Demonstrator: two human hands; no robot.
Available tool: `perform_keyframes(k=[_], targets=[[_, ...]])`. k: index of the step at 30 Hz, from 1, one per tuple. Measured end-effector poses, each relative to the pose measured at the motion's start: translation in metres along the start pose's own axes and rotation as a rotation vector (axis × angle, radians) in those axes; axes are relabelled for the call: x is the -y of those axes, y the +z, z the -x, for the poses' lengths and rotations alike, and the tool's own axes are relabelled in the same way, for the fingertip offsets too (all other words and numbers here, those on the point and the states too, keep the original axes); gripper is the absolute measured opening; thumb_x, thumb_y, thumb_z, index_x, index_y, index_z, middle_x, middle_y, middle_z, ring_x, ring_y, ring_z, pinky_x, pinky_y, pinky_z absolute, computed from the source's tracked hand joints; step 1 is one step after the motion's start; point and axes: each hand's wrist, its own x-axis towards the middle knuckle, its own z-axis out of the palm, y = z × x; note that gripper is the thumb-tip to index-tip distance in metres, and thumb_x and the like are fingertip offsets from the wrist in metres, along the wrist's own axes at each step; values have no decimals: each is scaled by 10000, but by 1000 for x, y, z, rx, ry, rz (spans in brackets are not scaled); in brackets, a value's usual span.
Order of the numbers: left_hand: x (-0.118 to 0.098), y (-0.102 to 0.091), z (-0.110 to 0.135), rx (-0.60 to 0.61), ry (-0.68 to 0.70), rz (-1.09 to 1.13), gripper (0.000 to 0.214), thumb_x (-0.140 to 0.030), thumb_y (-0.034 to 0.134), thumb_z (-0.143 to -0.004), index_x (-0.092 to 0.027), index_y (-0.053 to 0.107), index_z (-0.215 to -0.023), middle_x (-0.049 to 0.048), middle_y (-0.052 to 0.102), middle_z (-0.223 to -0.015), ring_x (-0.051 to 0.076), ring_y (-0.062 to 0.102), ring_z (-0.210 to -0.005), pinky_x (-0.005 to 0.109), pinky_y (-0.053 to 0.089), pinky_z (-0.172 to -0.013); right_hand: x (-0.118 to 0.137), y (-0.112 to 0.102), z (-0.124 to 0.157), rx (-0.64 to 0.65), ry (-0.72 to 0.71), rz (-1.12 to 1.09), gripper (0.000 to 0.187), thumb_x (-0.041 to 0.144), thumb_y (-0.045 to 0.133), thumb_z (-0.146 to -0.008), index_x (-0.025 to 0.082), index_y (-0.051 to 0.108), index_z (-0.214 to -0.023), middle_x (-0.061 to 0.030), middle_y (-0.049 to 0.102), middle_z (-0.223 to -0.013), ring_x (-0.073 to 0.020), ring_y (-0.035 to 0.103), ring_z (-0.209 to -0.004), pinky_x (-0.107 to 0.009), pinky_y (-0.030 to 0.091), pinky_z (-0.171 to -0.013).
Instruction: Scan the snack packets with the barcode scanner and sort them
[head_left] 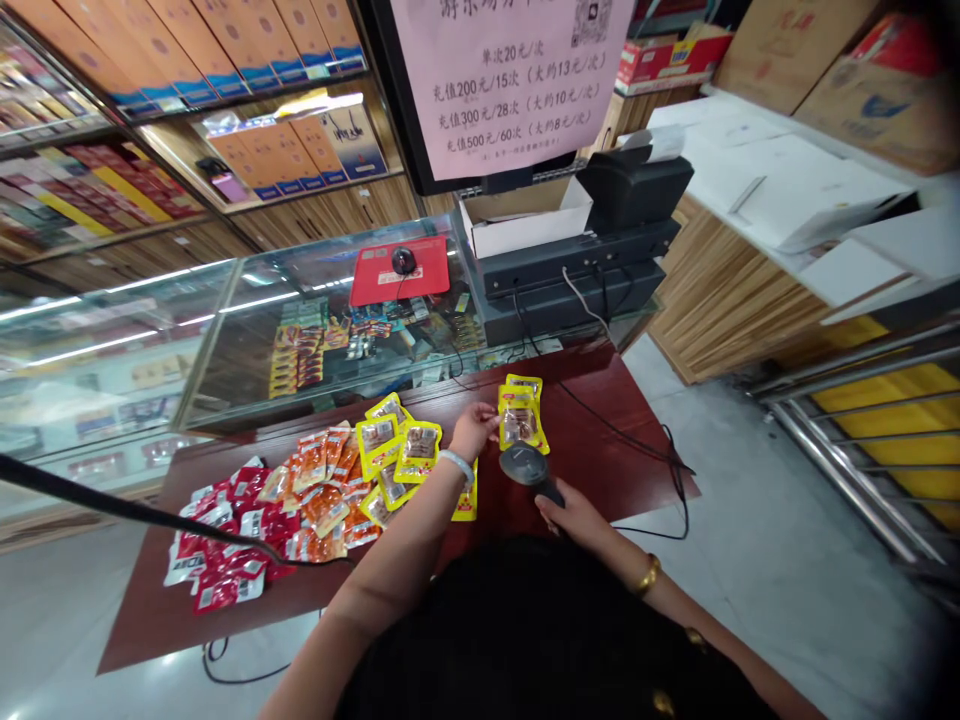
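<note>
My right hand (570,512) is wrapped round the handle of a black handheld barcode scanner (525,465). The scanner's head is just in front of a yellow snack packet (519,418) with a clear window. At that packet's left edge is my left hand (474,430), fingertips closed on the rim. Another yellow packet (527,381) shows partly behind it. Left of my left wrist lies a loose pile of yellow snack packets (397,450), some hidden under my forearm. Orange packets (326,480) come beyond these, then red-and-white packets (232,530) at the far left.
The packets lie on a dark red tabletop (592,420), with a black cable (622,430) across its right side. Behind it are a glass display counter (247,370), a mouse (403,261) on a red mat (367,277), a receipt printer (637,185) and a monitor bearing a pink sign (510,90).
</note>
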Motion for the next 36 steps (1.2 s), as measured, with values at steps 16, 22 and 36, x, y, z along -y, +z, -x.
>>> perform_keyframes(k=[16,22,36], targets=[[70,-64,115,31,-292,-887,525,-400,709,-730,-104,539,-1130,213,672,-1048,312,664,-991,360,485,-811,0,8,-2,38,34,45,554,628,629,-758,181,498,-1059,93,458,-542,-82,398,-432,-208,302,-417],[82,-39,108,76,-181,-146,423,-409,803,-607,-158,679,-924,93,733,-843,272,691,-844,359,524,-776,2,6,-3,25,28,69,566,635,632,-753,183,507,-1070,91,452,-543,-88,403,-425,-221,311,-424],[51,-3,62,177,-42,281,483,-495,775,-616,-116,702,-905,84,740,-895,213,674,-806,347,538,-789,8,4,-1,-49,-9,-4,594,652,601,-765,184,474,-1107,105,436,-545,-87,392,-428,-216,316,-437]])
